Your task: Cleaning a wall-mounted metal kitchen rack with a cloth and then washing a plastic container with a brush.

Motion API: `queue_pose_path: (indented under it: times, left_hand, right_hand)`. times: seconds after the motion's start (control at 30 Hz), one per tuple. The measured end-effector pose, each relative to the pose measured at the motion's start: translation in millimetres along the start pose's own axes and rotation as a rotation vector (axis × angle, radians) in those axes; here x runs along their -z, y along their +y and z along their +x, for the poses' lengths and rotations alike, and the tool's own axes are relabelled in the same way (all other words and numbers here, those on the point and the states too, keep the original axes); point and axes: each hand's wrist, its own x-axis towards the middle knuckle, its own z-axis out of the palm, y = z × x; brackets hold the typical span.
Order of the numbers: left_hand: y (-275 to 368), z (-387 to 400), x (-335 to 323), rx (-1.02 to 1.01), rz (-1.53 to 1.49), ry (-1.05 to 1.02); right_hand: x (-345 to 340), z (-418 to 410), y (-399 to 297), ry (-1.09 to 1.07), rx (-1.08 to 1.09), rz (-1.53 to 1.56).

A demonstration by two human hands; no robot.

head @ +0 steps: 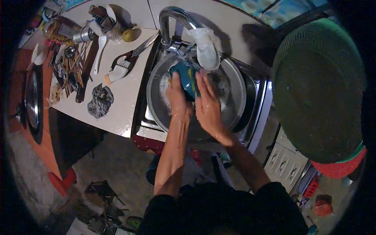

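Note:
My left hand [177, 98] grips a wet teal bowl or cup [182, 72] over a round metal basin [150, 101] set in the sink. My right hand [208, 107], fingers extended, presses what looks like a yellow and green scouring sponge [197, 88] against the vessel's right side. Its palm side is hidden. Suds and water lie in the basin. Just above my hands hangs the spout of a chrome faucet [176, 11], wrapped in a whitish cloth or plastic covering [208, 54].
Left on the counter [122, 102] lie a crumpled grey rag [100, 101], a white-bristled brush [119, 72], scissors [141, 48], a white spoon [100, 54] and several chopsticks [73, 69]. A yellowish fruit [128, 35] sits behind them. At right stands a large green mesh basket [320, 91].

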Motion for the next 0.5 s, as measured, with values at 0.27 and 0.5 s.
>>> queue_pose_path:
  times: [0.27,0.5]
  left_hand:
    - [4,10,12,-0.056,-0.159,-0.093]
    - [-7,-8,8,0.079,-0.311,-0.130]
  right_hand:
    - [1,-10,-22,-0.153,-0.121,0.105]
    - [-10,22,23,-0.074,-0.495,0.248]
